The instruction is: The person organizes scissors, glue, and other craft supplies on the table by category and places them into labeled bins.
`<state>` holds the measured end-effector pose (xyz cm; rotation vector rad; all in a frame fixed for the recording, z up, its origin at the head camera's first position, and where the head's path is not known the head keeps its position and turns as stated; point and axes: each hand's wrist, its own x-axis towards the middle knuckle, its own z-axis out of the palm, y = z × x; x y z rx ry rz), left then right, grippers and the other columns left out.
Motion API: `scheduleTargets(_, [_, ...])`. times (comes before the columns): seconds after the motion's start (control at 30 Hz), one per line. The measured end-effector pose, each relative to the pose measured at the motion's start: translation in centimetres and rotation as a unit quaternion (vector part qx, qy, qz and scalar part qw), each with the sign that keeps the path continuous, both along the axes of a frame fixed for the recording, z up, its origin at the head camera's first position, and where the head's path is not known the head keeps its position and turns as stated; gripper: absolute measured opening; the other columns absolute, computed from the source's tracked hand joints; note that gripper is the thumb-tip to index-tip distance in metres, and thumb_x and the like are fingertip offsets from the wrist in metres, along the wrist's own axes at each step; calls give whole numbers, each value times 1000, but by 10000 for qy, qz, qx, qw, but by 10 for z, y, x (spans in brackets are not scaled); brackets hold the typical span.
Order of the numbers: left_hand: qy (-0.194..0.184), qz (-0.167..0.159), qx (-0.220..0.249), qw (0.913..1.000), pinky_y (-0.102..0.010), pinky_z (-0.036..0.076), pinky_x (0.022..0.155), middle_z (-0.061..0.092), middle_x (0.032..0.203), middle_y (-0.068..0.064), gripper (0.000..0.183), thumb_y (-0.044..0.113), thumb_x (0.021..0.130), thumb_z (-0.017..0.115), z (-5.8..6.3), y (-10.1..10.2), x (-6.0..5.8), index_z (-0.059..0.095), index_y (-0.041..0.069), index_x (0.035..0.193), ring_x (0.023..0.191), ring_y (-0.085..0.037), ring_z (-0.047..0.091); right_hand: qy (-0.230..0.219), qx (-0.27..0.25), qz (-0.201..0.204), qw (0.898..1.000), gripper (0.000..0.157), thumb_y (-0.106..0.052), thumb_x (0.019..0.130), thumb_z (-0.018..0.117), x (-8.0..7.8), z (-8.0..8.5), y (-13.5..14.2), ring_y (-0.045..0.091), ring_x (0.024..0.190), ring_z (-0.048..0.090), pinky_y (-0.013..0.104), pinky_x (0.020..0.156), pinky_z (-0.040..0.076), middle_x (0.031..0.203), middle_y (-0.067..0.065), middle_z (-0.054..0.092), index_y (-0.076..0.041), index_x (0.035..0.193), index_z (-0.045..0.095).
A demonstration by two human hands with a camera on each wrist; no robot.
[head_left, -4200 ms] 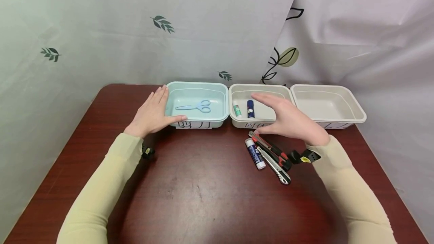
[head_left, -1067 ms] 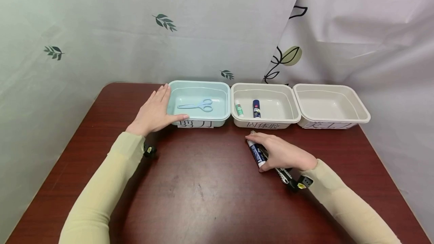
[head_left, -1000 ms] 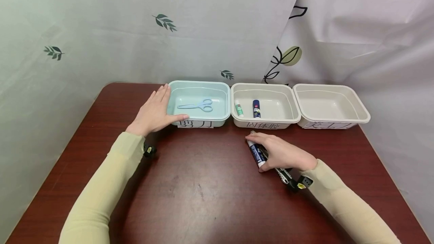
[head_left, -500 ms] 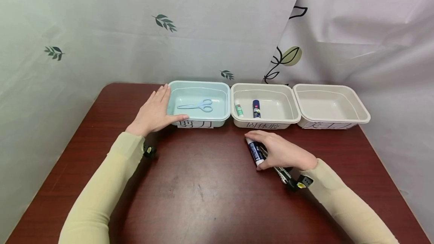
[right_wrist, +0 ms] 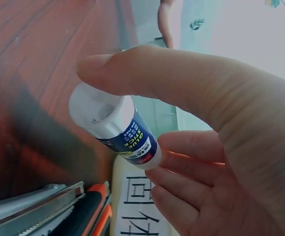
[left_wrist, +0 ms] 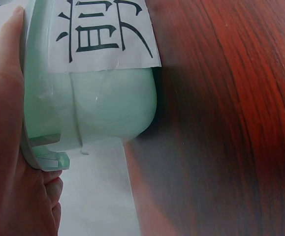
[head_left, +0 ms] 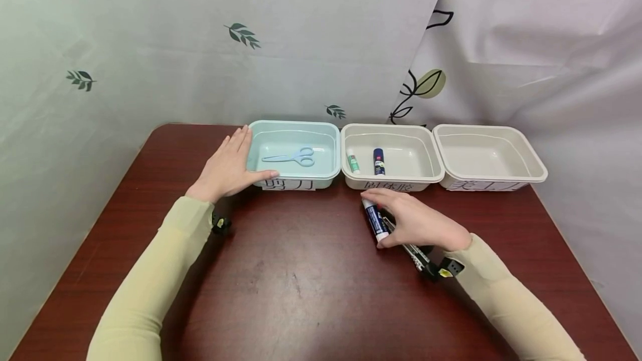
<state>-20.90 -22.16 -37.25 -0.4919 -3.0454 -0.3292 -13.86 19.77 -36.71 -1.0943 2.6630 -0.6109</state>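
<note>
My right hand (head_left: 418,222) pinches a white and dark-blue glue stick (head_left: 375,220) endwise, thumb on the near end and fingertips at the far end. The right wrist view shows this glue stick (right_wrist: 132,140) tilted close over the table. Beside it lie a silver utility knife (head_left: 415,257) and a black-and-orange utility knife (right_wrist: 83,211), partly hidden by the hand. My left hand (head_left: 225,166) rests with straight fingers along the left rim of a light-blue bin (head_left: 301,177), thumb on its front rim. Blue scissors (head_left: 302,156) lie inside that bin.
A beige middle bin (head_left: 393,181) holds a small green-and-white glue stick (head_left: 353,162) and a dark-blue glue stick (head_left: 378,162). Another beige bin (head_left: 491,177) stands at right. All bins carry handwritten labels on their fronts. A patterned curtain (head_left: 301,60) hangs behind the table (head_left: 281,272).
My right hand has come down from in front of the middle bin and taken hold of the glue stick, then shifted it slightly toward the bins. My left hand stays in place.
</note>
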Motion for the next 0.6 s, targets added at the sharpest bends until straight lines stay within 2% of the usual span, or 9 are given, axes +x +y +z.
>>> scheduleTargets(0.23, [-1,-13,6,10000,-46,5,124,9,167,-23,124,81,86,55,-1,-1,-1,9,-7,160,154,-34,7,-45,-122,-126,9998,98,-20,67,93,0,7,0,31,140,43,49,111,40,154,13,45,-3,152,47])
scheduleTargets(0.47, [-3,-17,15,10000,-46,5,124,9,167,-23,123,81,86,54,-2,-1,-1,9,-7,160,154,-33,6,154,-183,-76,9997,97,-21,67,93,-2,13,2,30,141,42,48,113,38,154,13,45,-2,151,48])
scheduleTargets(0.6, [-16,-20,22,10000,-46,5,124,9,167,-23,123,81,86,54,-1,-1,-1,9,-7,160,154,-33,6,123,-152,-252,9995,99,-25,67,93,-2,19,4,29,141,41,48,113,38,156,9,44,-6,152,47])
